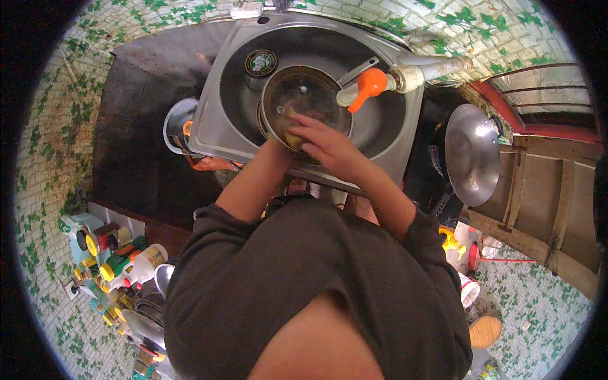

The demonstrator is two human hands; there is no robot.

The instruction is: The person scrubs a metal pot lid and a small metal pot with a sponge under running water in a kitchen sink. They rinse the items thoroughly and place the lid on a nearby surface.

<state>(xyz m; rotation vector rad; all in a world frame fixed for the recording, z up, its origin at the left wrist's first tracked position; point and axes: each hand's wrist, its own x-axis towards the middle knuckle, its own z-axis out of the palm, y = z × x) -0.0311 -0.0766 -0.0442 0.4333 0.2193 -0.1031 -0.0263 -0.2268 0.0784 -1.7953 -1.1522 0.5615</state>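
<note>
In the steel sink basin [384, 121] sits a round metal pot [308, 71] with dark, shiny contents, perhaps water. My right hand [323, 142] is over the pot's near side, palm down with fingers apart. My left hand [283, 148] is at the pot's near left rim, its fingers mostly hidden. Something yellowish [294, 141] shows beside the right fingers, too blurred to name. A faucet with an orange lever handle [372, 83] reaches over the pot's right edge. Behind the pot at left stands a jar with a dark printed lid [261, 62].
A metal utensil handle [358, 71] leans by the pot's far right side. Left of the sink is a light-coloured bucket or bin [171, 126]. A steel wok [472, 154] stands at right, near a wooden frame [536, 204]. Several bottles [142, 263] crowd the lower left.
</note>
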